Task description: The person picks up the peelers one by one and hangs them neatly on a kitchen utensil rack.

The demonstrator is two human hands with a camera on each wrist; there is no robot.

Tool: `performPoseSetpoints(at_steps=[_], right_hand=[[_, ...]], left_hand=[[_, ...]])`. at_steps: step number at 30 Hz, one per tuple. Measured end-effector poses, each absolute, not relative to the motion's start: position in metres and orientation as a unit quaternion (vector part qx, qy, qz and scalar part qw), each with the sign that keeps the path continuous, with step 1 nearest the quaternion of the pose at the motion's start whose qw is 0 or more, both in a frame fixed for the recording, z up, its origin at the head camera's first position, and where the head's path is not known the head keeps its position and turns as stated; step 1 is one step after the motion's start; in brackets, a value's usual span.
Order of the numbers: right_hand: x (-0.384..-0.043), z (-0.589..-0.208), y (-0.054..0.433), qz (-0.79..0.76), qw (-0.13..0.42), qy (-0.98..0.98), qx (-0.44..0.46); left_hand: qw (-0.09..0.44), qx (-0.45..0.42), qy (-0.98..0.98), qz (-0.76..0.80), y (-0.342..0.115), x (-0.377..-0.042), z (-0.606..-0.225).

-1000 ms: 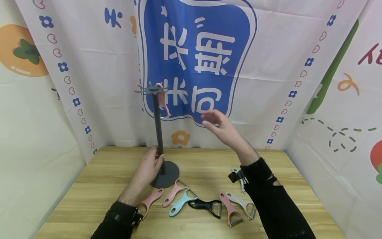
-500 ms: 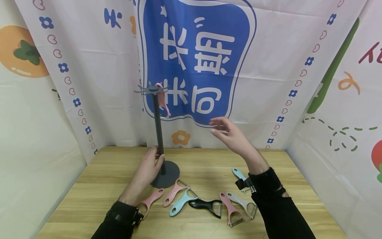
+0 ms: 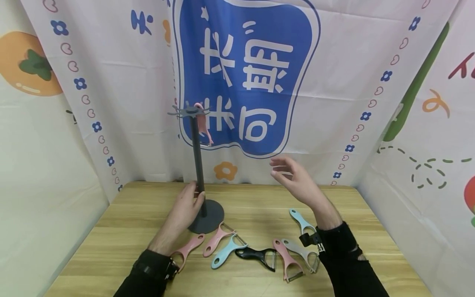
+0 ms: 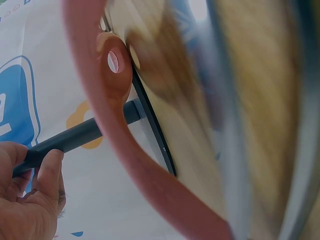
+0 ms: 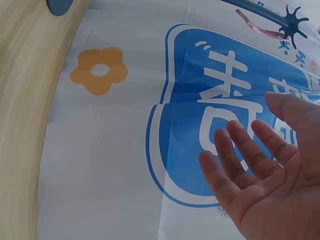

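Observation:
My left hand (image 3: 184, 206) holds the dark pole of a hook stand (image 3: 197, 156) low down, just above its round base; in the left wrist view thumb and fingers close around the pole (image 4: 80, 136). From a hook at the stand's top hangs a pink peeler (image 3: 202, 126). My right hand (image 3: 299, 185) is in the air right of the stand, holding nothing, its fingers (image 5: 242, 145) loosely bent and spread in the right wrist view. Nearest beneath that arm lies a light blue peeler (image 3: 299, 218), partly hidden by the wrist camera.
In a row along the front of the wooden table (image 3: 148, 214) lie a pink peeler (image 3: 191, 244) by the left wrist, another pink peeler (image 3: 214, 243), a blue peeler (image 3: 224, 255), a black peeler (image 3: 252, 253), a pink peeler (image 3: 285, 255) and a grey-white peeler (image 3: 297, 248). Printed cloth stands behind.
My right hand has moved down and to the right, away from the stand, uncovering part of the blue peeler beneath its wrist. My left hand stays on the pole.

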State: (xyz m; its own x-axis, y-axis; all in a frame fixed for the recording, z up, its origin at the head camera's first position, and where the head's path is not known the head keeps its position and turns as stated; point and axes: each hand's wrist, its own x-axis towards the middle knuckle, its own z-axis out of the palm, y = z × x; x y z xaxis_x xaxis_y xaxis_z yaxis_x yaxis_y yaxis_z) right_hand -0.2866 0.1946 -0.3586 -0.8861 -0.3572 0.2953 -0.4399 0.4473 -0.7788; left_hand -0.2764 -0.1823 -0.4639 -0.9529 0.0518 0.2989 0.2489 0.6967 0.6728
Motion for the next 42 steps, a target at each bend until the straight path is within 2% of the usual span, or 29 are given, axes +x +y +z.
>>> performPoseSetpoints(at_steps=[27, 42], right_hand=[[-0.268, -0.393, 0.216, 0.416, 0.048, -0.889, 0.186], [-0.271, -0.409, 0.227, 0.354, 0.023, -0.924, 0.147]], left_hand=[[0.122, -0.076, -0.909, -0.392, -0.182, -0.278, -0.463], [0.12, -0.076, -0.91, -0.389, -0.181, -0.277, -0.461]])
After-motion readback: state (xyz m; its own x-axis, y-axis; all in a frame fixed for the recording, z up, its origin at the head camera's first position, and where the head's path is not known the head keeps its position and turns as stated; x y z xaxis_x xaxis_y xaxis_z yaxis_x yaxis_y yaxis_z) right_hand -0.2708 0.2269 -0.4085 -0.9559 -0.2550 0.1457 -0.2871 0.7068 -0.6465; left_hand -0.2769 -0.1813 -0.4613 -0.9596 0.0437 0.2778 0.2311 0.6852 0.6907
